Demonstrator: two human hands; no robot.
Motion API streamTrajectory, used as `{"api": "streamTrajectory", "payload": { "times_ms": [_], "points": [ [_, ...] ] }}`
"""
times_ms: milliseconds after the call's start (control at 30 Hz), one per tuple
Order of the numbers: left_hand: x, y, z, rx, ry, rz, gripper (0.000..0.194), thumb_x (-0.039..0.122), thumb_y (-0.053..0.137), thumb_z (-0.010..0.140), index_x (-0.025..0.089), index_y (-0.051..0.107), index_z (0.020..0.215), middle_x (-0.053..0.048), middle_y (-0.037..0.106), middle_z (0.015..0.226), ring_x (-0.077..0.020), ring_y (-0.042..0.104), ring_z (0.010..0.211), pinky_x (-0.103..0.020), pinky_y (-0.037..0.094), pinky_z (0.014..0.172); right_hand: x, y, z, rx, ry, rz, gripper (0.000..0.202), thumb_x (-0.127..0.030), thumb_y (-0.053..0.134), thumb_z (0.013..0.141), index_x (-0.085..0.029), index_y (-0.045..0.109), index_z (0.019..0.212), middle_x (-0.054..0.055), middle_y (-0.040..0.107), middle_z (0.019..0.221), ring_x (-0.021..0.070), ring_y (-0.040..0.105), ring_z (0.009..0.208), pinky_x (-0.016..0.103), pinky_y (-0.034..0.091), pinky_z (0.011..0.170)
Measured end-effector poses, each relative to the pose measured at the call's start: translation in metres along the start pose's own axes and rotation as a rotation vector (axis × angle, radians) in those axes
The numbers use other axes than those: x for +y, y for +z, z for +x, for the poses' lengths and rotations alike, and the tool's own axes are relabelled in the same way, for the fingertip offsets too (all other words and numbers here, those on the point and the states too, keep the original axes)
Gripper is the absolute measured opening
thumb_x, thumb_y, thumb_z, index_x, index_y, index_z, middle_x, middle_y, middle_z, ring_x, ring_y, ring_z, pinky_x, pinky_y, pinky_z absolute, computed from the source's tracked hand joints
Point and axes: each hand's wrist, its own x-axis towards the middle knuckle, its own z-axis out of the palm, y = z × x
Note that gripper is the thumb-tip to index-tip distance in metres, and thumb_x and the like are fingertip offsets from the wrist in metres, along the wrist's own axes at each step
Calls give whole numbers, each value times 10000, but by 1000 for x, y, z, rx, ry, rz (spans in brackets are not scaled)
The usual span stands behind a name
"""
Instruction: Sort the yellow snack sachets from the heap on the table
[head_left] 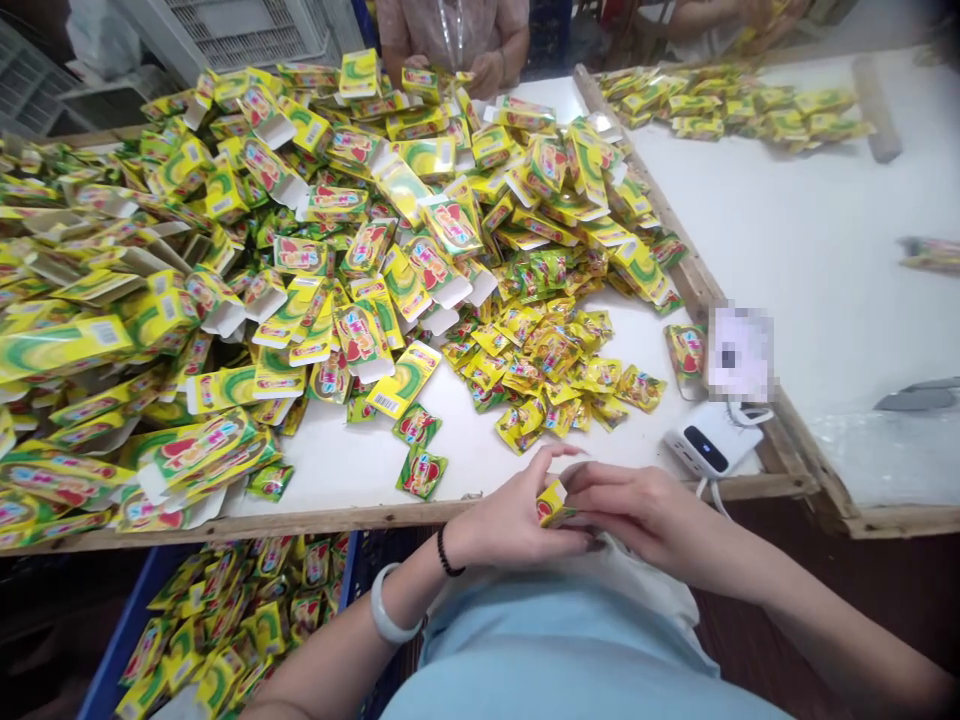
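Observation:
At the table's front edge, close to my body, a small yellow and green candy box is between my two hands. My left hand wraps round it, index finger reaching over the top. The fingers of my right hand are bent together against its right end; they hide much of the box. Just beyond lies a heap of small wrapped candies in yellow and green sachets. Two green sachets lie apart from it, to the left of my hands. A large pile of yellow cartons, many with open flaps, covers the left.
A blue crate filled with packed boxes stands below the table at left. A white device with a display and cable sits by the wooden divider. Across the table is another person. More yellow packs lie on the right-hand table.

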Motion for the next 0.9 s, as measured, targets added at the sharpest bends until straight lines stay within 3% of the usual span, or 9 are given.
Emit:
{"api": "streamTrajectory", "payload": {
  "times_ms": [67,167,233,300,400,467,600,700,900],
  "points": [
    [2,-14,-11,124,48,110,860,343,691,730,234,183,1415,-113,518,1275,-234,519,1147,-382,412,988,7,-23,-15,298,27,-140,208,-221,475,914,-234,667,992,46,674,941,158,644,858,256,499,725],
    [-7,-54,-36,423,17,503,594,378,604,803,263,373,1338,-91,511,1291,-245,493,1167,-419,387,1001,23,-69,-34,956,321,-642,239,-284,539,884,-220,637,1093,93,674,1032,218,658,867,322,490,690],
    [-19,-80,-55,449,-76,771,421,380,573,818,255,503,1214,-71,564,1199,-258,498,1131,-443,392,971,33,-85,-35,1059,500,-1003,426,-316,542,877,-173,526,1277,159,561,1272,294,611,1031,382,483,737],
    [-30,-98,-70,344,-155,949,372,361,594,796,246,548,1146,-69,562,1175,-274,496,1101,-450,404,935,40,-77,-21,885,448,-1130,514,-313,513,893,-156,412,1372,165,431,1404,303,550,1136,395,486,805],
    [-40,-105,-81,256,-243,1049,292,329,611,775,202,583,1037,-92,566,1082,-273,529,982,-427,441,842,49,-30,18,461,29,-1012,429,-316,531,886,-166,493,1286,135,495,1359,272,498,1199,404,444,952],
    [-41,-102,-80,284,-271,1012,212,339,584,794,188,598,941,-84,568,982,-252,545,903,-400,451,795,58,1,44,304,-44,-985,385,-308,558,872,-195,527,1239,125,427,1417,317,409,1275,488,377,1009],
    [-38,-93,-64,527,-206,683,225,403,518,838,190,588,832,-36,575,859,-185,571,792,-318,473,728,76,24,67,338,-83,-882,156,-168,490,895,-181,606,999,96,491,1367,300,367,1303,515,274,1076],
    [-39,-81,-43,692,-208,270,281,459,486,850,185,546,854,17,571,701,-105,495,486,-237,441,466,71,21,65,469,-30,-638,162,-190,391,932,-167,549,959,131,603,1182,262,492,1171,449,388,979],
    [-34,-42,-2,650,-98,-235,327,482,461,862,175,518,960,-7,587,733,-130,572,590,-218,484,448,31,36,66,321,128,-249,212,-262,248,987,-199,438,919,10,583,723,135,532,595,239,385,564]
  ]
}}
